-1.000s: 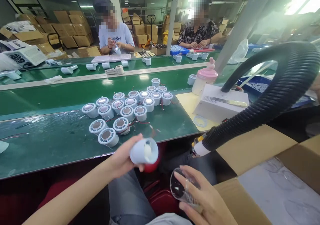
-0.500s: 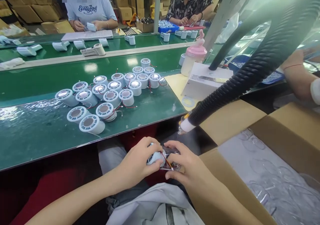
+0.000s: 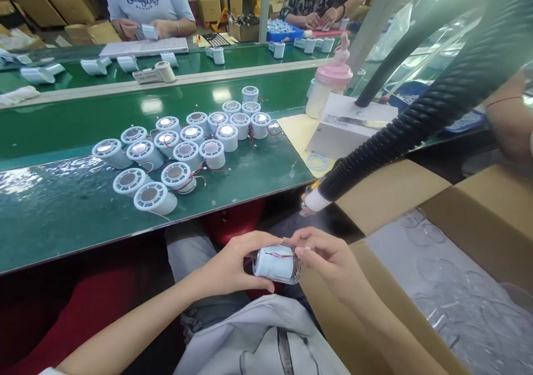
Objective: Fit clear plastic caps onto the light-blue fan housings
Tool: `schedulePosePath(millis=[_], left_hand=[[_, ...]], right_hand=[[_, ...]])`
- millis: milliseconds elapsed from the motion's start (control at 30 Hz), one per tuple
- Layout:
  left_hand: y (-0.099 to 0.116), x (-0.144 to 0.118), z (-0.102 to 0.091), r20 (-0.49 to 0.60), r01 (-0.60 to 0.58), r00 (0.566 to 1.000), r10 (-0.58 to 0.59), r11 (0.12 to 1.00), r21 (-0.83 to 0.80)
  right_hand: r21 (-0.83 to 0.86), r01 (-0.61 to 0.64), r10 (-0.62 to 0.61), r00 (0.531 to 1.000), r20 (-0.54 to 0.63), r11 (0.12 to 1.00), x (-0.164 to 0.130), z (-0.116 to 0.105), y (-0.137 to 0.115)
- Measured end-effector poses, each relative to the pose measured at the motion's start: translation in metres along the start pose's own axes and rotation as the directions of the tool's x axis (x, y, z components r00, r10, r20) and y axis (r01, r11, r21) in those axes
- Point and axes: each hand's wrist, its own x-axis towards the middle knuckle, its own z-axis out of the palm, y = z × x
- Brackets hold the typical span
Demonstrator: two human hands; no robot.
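Above my lap, my left hand (image 3: pixel 237 264) curls round a light-blue cylindrical housing (image 3: pixel 275 265), thumb below and fingers over the top. The housing lies on its side within a clear plastic cover (image 3: pixel 297 272), whose end faces my right hand. Thin red wires (image 3: pixel 277 254) run along the housing's side. At the cover's end, my right hand (image 3: pixel 327 255) has thumb and fingers pinched at the end of the wires; the tip itself is mostly hidden. Several similar housings (image 3: pixel 186 151) stand on the green table (image 3: pixel 233 189), round grilled ends up, with red wires beside them.
A black corrugated hose (image 3: pixel 375 153) slants down to a nozzle close above my right hand. An open cardboard box (image 3: pixel 362 286) at right holds clear plastic covers (image 3: pixel 466 297). A pink-lidded bottle (image 3: pixel 328 83) stands behind a white box (image 3: pixel 350 125). Two people work across the table.
The housing has gone into the clear cover and turned so its wired side faces up. My right hand has shifted from gripping the cover to pinching at the wires.
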Motion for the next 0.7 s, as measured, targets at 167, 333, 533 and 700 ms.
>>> schedulePosePath(millis=[167,333,533,700], left_hand=[[0.007,-0.004,0.007,-0.028,0.198,0.972,-0.233,0.876,-0.440],[0.013,-0.009,0.007,0.006,0.237,0.963,-0.271,0.830,-0.505],[0.023,-0.012,0.000,0.002,0.174,0.983,-0.183,0.932,-0.318],[0.028,-0.013,-0.001,-0.029,0.094,0.994,-0.108,0.950,-0.297]], right_hand=[[-0.070,0.161,-0.149,0.977,0.151,0.984,-0.006,-0.008,0.010],[-0.272,0.412,-0.367,0.908,0.202,0.870,-0.019,-0.012,0.020],[-0.077,0.285,-0.262,0.938,0.228,0.955,-0.019,-0.012,0.017],[0.064,0.095,-0.109,0.955,0.275,0.993,-0.020,-0.011,0.012]])
